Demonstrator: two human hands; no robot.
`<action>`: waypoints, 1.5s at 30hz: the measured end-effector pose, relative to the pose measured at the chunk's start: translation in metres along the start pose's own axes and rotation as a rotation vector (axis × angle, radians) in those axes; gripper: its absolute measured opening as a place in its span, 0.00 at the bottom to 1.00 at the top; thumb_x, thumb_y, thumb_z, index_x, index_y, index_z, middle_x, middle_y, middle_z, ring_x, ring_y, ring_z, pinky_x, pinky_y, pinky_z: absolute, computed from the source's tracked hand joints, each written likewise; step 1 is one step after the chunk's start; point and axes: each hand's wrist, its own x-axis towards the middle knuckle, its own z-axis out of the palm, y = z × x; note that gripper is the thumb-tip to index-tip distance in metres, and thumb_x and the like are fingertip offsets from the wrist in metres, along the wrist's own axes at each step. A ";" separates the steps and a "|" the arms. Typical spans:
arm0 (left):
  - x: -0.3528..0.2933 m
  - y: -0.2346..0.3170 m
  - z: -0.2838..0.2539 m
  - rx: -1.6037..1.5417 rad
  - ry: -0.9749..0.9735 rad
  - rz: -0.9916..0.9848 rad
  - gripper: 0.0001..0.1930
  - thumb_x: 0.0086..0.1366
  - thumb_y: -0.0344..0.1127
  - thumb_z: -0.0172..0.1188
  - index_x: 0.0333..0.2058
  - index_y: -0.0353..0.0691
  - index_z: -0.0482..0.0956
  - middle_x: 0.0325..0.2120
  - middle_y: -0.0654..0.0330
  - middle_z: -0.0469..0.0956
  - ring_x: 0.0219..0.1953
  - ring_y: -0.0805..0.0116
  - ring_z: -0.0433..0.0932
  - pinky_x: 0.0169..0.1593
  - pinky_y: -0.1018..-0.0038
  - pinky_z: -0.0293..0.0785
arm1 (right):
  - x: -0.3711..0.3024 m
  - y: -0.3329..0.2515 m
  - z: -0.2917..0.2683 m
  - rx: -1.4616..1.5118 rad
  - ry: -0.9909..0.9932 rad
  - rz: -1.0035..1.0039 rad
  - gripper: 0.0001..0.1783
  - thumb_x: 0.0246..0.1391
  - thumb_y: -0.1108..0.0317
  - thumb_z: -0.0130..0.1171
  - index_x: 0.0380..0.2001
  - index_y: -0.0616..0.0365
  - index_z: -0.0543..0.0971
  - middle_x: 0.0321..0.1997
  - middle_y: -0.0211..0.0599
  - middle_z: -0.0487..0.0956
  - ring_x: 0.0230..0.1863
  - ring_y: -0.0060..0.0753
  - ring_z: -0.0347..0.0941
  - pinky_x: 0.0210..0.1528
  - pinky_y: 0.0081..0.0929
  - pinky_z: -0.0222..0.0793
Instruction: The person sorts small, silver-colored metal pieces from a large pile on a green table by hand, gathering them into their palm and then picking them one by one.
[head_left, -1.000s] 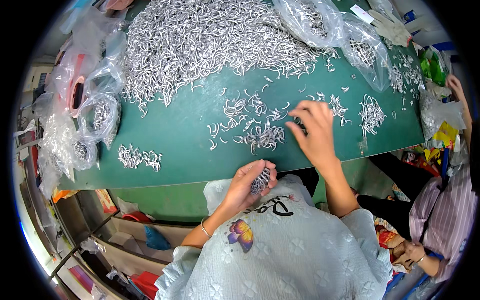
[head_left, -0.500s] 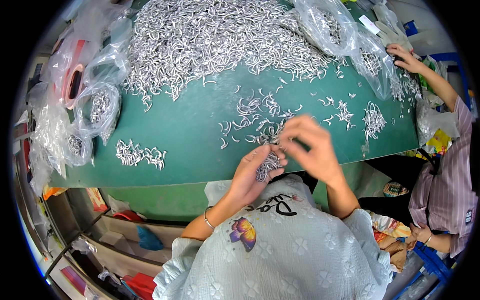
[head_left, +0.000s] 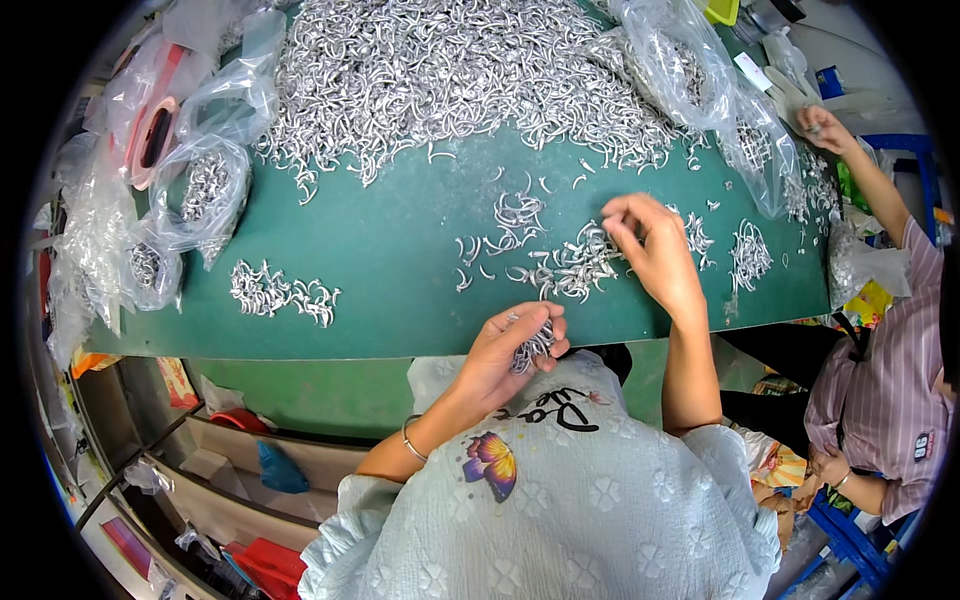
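At the table's near edge my left hand [head_left: 503,347] is closed around a bunch of small curved silver metal pieces [head_left: 533,345], which show between the thumb and fingers. My right hand [head_left: 655,250] reaches over the right side of a loose cluster of the same curved pieces [head_left: 575,265]. Its fingers are bent, with the thumb and fingertips close together near the cluster; whatever they hold, if anything, is too small to make out. A few more pieces [head_left: 518,215] lie scattered just beyond the cluster.
A large heap of the curved pieces [head_left: 430,80] covers the far part of the green table [head_left: 390,230]. Smaller piles lie at left [head_left: 280,292] and right [head_left: 750,255]. Clear plastic bags [head_left: 205,190] with pieces stand on both sides. A co-worker's hand [head_left: 828,130] is at far right.
My right hand has moved from beside my left hand, away and to the right, over the cluster. My left hand still holds its bunch. The co-worker's raised hand has shifted slightly.
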 end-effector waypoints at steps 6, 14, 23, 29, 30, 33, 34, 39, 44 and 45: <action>0.001 0.001 0.002 0.026 0.020 -0.005 0.10 0.65 0.38 0.55 0.40 0.37 0.75 0.29 0.59 0.74 0.29 0.69 0.71 0.26 0.79 0.67 | 0.006 0.008 0.022 -0.360 0.073 -0.268 0.11 0.42 0.75 0.63 0.31 0.59 0.74 0.33 0.37 0.74 0.38 0.41 0.68 0.42 0.35 0.59; 0.001 0.003 0.000 0.008 0.013 -0.002 0.11 0.66 0.38 0.54 0.41 0.37 0.75 0.29 0.59 0.74 0.30 0.68 0.72 0.27 0.78 0.68 | 0.002 0.011 0.004 -0.294 0.120 -0.149 0.06 0.45 0.74 0.62 0.27 0.58 0.74 0.26 0.33 0.74 0.32 0.37 0.68 0.39 0.33 0.56; 0.005 0.013 0.016 0.005 0.151 0.088 0.14 0.66 0.39 0.54 0.46 0.37 0.72 0.35 0.57 0.76 0.36 0.69 0.75 0.34 0.76 0.74 | -0.009 -0.028 0.011 0.090 -0.316 -0.320 0.16 0.43 0.70 0.65 0.38 0.59 0.77 0.32 0.35 0.74 0.38 0.38 0.68 0.46 0.32 0.61; 0.005 0.008 -0.003 -0.012 -0.038 0.076 0.12 0.65 0.36 0.55 0.44 0.38 0.74 0.34 0.58 0.75 0.34 0.68 0.73 0.32 0.77 0.71 | 0.027 -0.011 0.056 -0.210 -0.059 -0.432 0.20 0.42 0.71 0.65 0.41 0.60 0.74 0.45 0.36 0.71 0.45 0.42 0.67 0.55 0.36 0.59; 0.003 0.007 -0.003 -0.018 -0.029 0.075 0.11 0.65 0.36 0.55 0.43 0.38 0.75 0.34 0.58 0.75 0.34 0.68 0.72 0.32 0.77 0.71 | 0.026 -0.007 0.059 -0.206 -0.062 -0.473 0.17 0.44 0.72 0.64 0.39 0.60 0.75 0.39 0.37 0.73 0.39 0.40 0.70 0.50 0.32 0.64; 0.000 0.007 -0.004 -0.033 -0.004 0.071 0.10 0.65 0.35 0.56 0.42 0.38 0.75 0.33 0.57 0.75 0.33 0.67 0.72 0.32 0.77 0.70 | 0.028 0.001 0.045 0.002 -0.133 -0.266 0.12 0.48 0.73 0.62 0.38 0.60 0.76 0.32 0.35 0.75 0.31 0.29 0.71 0.41 0.25 0.68; 0.000 0.007 -0.004 -0.037 0.002 0.069 0.10 0.64 0.35 0.56 0.42 0.38 0.75 0.33 0.57 0.75 0.34 0.67 0.72 0.32 0.77 0.70 | 0.026 -0.004 0.035 0.102 -0.176 -0.067 0.07 0.53 0.74 0.58 0.37 0.62 0.77 0.27 0.30 0.76 0.26 0.18 0.68 0.31 0.17 0.65; -0.001 0.004 -0.009 -0.040 0.003 0.061 0.10 0.64 0.34 0.57 0.42 0.38 0.76 0.34 0.57 0.75 0.34 0.66 0.72 0.32 0.76 0.71 | 0.026 0.014 0.008 0.249 -0.051 0.098 0.08 0.55 0.75 0.53 0.38 0.66 0.77 0.30 0.37 0.78 0.28 0.24 0.73 0.31 0.21 0.68; -0.002 0.002 -0.012 -0.033 -0.008 0.062 0.09 0.63 0.31 0.57 0.42 0.38 0.76 0.35 0.56 0.76 0.36 0.64 0.74 0.33 0.74 0.72 | 0.018 0.002 -0.003 -0.079 0.152 -0.095 0.07 0.49 0.79 0.57 0.35 0.66 0.77 0.33 0.43 0.77 0.29 0.37 0.75 0.31 0.28 0.69; -0.002 0.002 -0.012 -0.033 -0.011 0.063 0.09 0.63 0.30 0.57 0.42 0.39 0.76 0.35 0.56 0.76 0.36 0.64 0.74 0.34 0.74 0.73 | 0.016 0.001 -0.005 -0.093 0.183 -0.120 0.07 0.49 0.79 0.58 0.34 0.66 0.77 0.33 0.43 0.77 0.28 0.38 0.75 0.31 0.28 0.69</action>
